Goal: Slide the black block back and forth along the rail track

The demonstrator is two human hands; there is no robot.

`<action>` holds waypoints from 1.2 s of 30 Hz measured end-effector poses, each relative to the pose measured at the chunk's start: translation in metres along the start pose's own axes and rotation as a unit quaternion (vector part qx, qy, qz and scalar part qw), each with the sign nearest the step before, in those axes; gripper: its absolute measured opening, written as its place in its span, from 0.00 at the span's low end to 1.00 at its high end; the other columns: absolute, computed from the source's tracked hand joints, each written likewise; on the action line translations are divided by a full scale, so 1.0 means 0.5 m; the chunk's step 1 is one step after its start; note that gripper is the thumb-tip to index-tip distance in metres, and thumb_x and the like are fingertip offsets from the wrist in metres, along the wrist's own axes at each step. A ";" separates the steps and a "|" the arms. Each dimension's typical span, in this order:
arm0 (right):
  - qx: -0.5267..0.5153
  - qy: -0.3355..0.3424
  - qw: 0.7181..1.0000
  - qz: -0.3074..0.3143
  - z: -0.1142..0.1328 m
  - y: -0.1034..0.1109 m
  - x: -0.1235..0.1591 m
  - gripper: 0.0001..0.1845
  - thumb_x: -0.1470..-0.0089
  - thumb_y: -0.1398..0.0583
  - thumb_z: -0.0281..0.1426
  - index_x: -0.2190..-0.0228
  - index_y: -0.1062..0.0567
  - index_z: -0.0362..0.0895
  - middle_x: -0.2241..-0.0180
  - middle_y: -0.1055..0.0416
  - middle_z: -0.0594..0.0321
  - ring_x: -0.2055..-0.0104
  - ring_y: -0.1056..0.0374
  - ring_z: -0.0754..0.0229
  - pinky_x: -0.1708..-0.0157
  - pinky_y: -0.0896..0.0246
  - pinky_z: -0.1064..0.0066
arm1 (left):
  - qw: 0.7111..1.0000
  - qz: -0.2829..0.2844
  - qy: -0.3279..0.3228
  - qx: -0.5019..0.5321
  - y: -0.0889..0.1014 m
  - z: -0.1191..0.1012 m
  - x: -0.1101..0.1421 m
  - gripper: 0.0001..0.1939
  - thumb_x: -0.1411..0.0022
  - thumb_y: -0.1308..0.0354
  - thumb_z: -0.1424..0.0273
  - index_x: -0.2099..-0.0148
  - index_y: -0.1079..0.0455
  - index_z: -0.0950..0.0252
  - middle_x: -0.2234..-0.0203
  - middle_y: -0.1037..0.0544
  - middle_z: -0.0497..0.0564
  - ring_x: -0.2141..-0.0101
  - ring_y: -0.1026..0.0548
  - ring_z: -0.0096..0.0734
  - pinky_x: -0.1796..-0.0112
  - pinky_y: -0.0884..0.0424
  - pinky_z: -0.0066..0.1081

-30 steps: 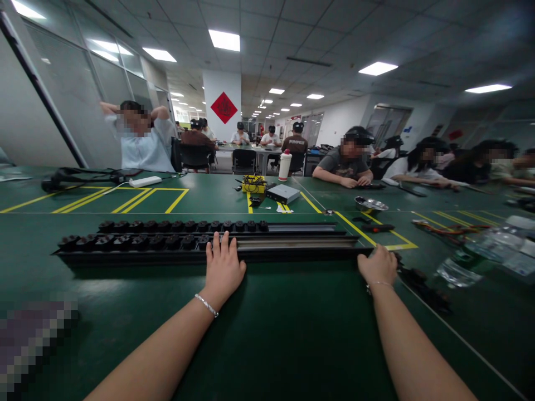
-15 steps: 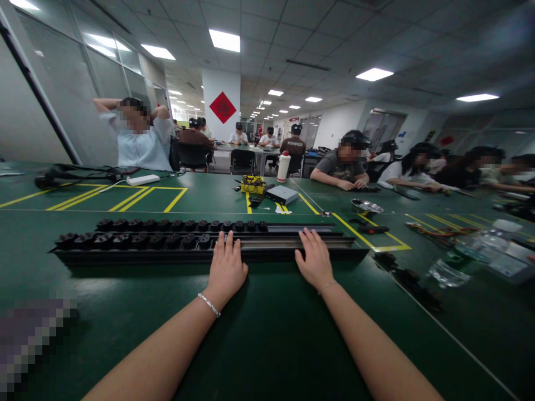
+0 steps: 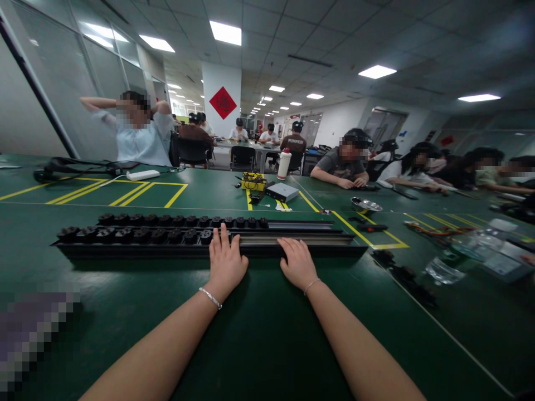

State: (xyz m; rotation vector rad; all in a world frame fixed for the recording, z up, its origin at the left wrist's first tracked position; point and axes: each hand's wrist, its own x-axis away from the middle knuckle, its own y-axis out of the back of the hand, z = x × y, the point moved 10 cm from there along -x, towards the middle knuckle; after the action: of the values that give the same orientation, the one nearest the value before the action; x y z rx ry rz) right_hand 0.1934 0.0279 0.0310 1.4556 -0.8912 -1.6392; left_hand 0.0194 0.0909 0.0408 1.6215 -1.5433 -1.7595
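Two long black tracks [image 3: 146,254] lie side by side across the green table in front of me. Rows of black, round-topped socket-like pieces [image 3: 124,236] fill their left and middle parts. To the right, the channels show a bare light strip. My left hand [image 3: 227,262] lies over the nearer track just right of its last piece, fingers stretched forward and apart, thumb out to the side. My right hand [image 3: 297,263] rests its slightly bent fingertips on the bare stretch of that track. Neither hand visibly grasps anything; what is under the palms is hidden.
Beyond the tracks stand a yellow box with cables [image 3: 253,181], a grey box [image 3: 282,192] and a white bottle [image 3: 283,165]. At right are a metal bowl [image 3: 366,204], dark parts [image 3: 405,277] and a clear plastic bottle [image 3: 446,270]. Several people sit around the table.
My right hand has slid left along the nearer track, closer to my left hand, and its fingers are drawn in. My left hand has stayed almost in place.
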 end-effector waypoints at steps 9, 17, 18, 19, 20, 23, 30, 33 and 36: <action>0.003 0.007 1.000 0.007 -0.017 0.002 0.007 0.28 0.50 0.48 0.27 0.46 0.34 0.45 0.45 0.35 0.58 0.42 0.44 0.55 0.39 0.58 0.55 | 0.999 0.033 -0.012 -0.035 -0.003 -0.003 -0.001 0.28 0.46 0.47 0.70 0.42 0.38 0.70 0.35 0.52 0.64 0.39 0.44 0.50 0.41 0.49 0.47; -0.005 0.005 1.000 0.011 -0.018 0.003 0.006 0.27 0.50 0.48 0.27 0.46 0.34 0.44 0.45 0.35 0.58 0.42 0.44 0.55 0.38 0.58 0.55 | 0.998 0.039 -0.017 -0.038 -0.002 -0.005 -0.005 0.28 0.46 0.48 0.70 0.42 0.38 0.72 0.36 0.50 0.65 0.40 0.42 0.51 0.41 0.49 0.47; -0.006 0.005 1.000 0.012 -0.018 0.003 0.006 0.27 0.50 0.48 0.27 0.46 0.34 0.44 0.45 0.35 0.58 0.42 0.44 0.55 0.38 0.59 0.55 | 0.998 0.039 -0.018 -0.037 -0.002 -0.005 -0.006 0.28 0.46 0.48 0.70 0.42 0.38 0.72 0.36 0.50 0.65 0.40 0.42 0.51 0.41 0.49 0.47; -0.006 0.005 1.000 0.013 -0.018 0.003 0.006 0.27 0.50 0.48 0.27 0.46 0.34 0.44 0.45 0.35 0.58 0.42 0.44 0.55 0.39 0.59 0.55 | 0.998 0.038 -0.019 -0.036 -0.002 -0.005 -0.005 0.28 0.46 0.48 0.70 0.42 0.38 0.72 0.36 0.50 0.64 0.40 0.42 0.51 0.41 0.49 0.47; -0.006 0.005 1.000 0.013 -0.017 0.004 0.005 0.27 0.50 0.48 0.28 0.46 0.34 0.44 0.45 0.35 0.58 0.42 0.44 0.55 0.39 0.58 0.55 | 0.999 0.037 -0.021 -0.034 -0.003 -0.006 -0.005 0.27 0.46 0.48 0.70 0.42 0.38 0.71 0.35 0.50 0.64 0.40 0.42 0.50 0.41 0.49 0.47; -0.005 0.005 1.000 0.015 -0.016 0.004 0.005 0.27 0.50 0.48 0.28 0.46 0.34 0.45 0.46 0.34 0.57 0.42 0.44 0.55 0.39 0.58 0.55 | 0.998 0.034 -0.034 -0.027 -0.004 -0.011 -0.004 0.27 0.46 0.48 0.70 0.42 0.37 0.69 0.36 0.50 0.62 0.41 0.41 0.48 0.41 0.49 0.46; -0.011 0.002 1.000 0.014 -0.017 0.003 0.005 0.27 0.49 0.48 0.28 0.46 0.34 0.45 0.46 0.34 0.57 0.42 0.44 0.55 0.39 0.58 0.54 | 0.998 0.033 -0.044 -0.013 -0.008 -0.014 -0.002 0.26 0.46 0.48 0.71 0.43 0.36 0.66 0.35 0.49 0.60 0.42 0.39 0.48 0.41 0.49 0.47; -0.011 0.003 1.000 0.009 -0.016 0.004 0.005 0.27 0.50 0.48 0.28 0.46 0.34 0.45 0.46 0.34 0.56 0.43 0.43 0.55 0.39 0.58 0.54 | 0.998 0.023 -0.063 -0.005 -0.009 -0.019 -0.002 0.26 0.46 0.48 0.71 0.43 0.37 0.64 0.35 0.51 0.59 0.42 0.39 0.45 0.41 0.48 0.47; -0.011 0.008 1.000 0.002 -0.014 0.006 0.005 0.27 0.50 0.48 0.27 0.46 0.34 0.45 0.46 0.34 0.56 0.43 0.43 0.55 0.39 0.57 0.54 | 0.997 0.017 -0.070 0.003 -0.011 -0.021 -0.002 0.28 0.46 0.48 0.72 0.42 0.39 0.64 0.35 0.51 0.60 0.41 0.40 0.44 0.41 0.48 0.46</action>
State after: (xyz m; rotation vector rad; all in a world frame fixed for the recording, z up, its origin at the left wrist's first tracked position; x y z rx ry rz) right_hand 0.2003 0.0241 0.0316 1.4491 -0.8650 -1.6273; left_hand 0.0308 0.0885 0.0390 1.4936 -1.6277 -1.8893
